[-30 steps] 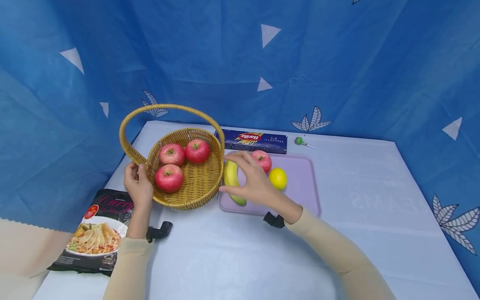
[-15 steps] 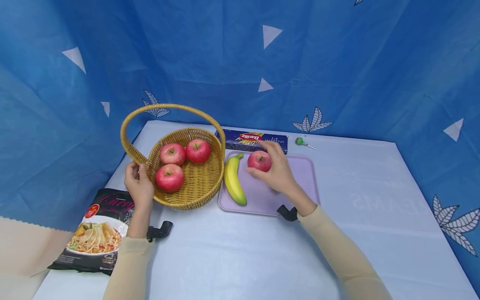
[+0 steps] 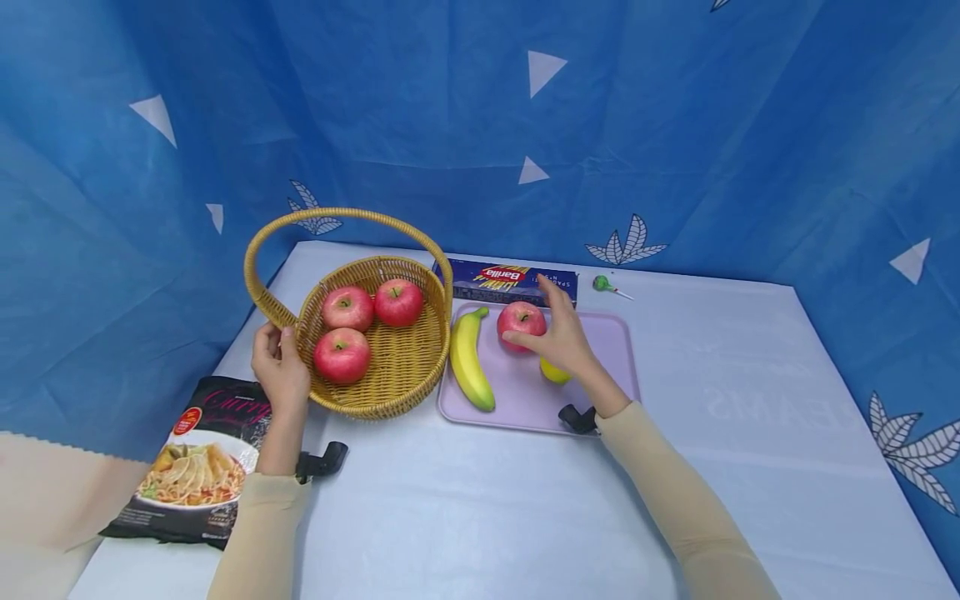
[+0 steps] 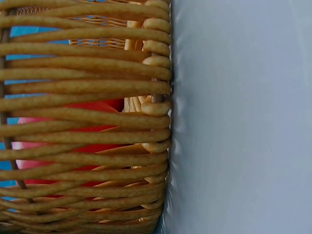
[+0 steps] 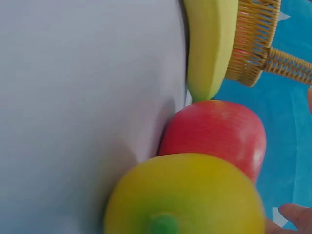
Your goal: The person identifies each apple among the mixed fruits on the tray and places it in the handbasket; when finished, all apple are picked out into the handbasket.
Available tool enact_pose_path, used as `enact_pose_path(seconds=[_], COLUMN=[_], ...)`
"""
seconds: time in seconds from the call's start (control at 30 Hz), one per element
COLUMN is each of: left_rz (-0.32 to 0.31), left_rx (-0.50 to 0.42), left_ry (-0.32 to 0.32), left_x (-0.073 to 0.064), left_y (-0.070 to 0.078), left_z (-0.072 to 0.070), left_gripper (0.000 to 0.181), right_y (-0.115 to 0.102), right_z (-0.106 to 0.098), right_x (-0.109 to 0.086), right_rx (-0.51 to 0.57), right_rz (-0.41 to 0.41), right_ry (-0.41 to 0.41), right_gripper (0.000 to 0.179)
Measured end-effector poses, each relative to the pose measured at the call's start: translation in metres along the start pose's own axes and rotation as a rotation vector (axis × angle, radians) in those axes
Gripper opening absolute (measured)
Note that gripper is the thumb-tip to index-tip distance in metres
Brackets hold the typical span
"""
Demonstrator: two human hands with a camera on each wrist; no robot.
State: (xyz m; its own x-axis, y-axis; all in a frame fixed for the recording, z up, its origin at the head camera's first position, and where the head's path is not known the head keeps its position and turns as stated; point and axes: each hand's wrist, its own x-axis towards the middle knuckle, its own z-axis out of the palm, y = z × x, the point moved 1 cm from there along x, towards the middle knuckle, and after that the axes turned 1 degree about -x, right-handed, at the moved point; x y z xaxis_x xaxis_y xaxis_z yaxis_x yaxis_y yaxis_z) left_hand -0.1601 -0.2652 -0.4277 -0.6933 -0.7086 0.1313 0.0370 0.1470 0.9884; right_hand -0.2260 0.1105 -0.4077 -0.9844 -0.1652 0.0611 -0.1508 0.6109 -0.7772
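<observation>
A wicker basket (image 3: 405, 358) with a tall arched handle holds three red apples (image 3: 342, 356). At its left rim, near the handle's base, my left hand (image 3: 283, 371) grips the edge; the left wrist view shows only the woven wall (image 4: 87, 117) close up. On the lilac tray (image 3: 603, 358) lie a banana (image 3: 468, 362), another red apple (image 3: 519, 321) and a yellow lemon (image 3: 553, 372). My right hand (image 3: 564, 337) hovers at this apple's right side, thumb and fingers spread apart. It partly covers the lemon (image 5: 185, 195), which is large in the right wrist view.
Behind the tray lies a blue spaghetti box (image 3: 480, 279), with a green lollipop (image 3: 602, 283) to its right. A black noodle packet (image 3: 195, 467) rests at the table's left edge, beside my left forearm. A blue curtain (image 3: 450, 125) hangs behind the table.
My right hand has moved right, from above the banana to the apple on the tray, uncovering the banana. My left hand stays on the basket's rim.
</observation>
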Motion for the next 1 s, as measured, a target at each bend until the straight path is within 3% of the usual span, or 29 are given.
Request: enact_pose_path(seconds=[0.43,1.0], left_rz=[-0.012,-0.006], left_rx=[-0.002,0.010], left_ry=[0.000,0.008], left_x=[0.000,0.002], left_y=[0.000,-0.002], left_z=[0.001,0.000], left_gripper=[0.034,0.033], right_y=[0.013,0.017], right_z=[0.002,0.006], right_x=[0.009,0.013], right_rx=[0.004,-0.036], right_rz=[0.082,0.114], right_ry=[-0.055,-0.111], right_gripper=[0.107,0.107])
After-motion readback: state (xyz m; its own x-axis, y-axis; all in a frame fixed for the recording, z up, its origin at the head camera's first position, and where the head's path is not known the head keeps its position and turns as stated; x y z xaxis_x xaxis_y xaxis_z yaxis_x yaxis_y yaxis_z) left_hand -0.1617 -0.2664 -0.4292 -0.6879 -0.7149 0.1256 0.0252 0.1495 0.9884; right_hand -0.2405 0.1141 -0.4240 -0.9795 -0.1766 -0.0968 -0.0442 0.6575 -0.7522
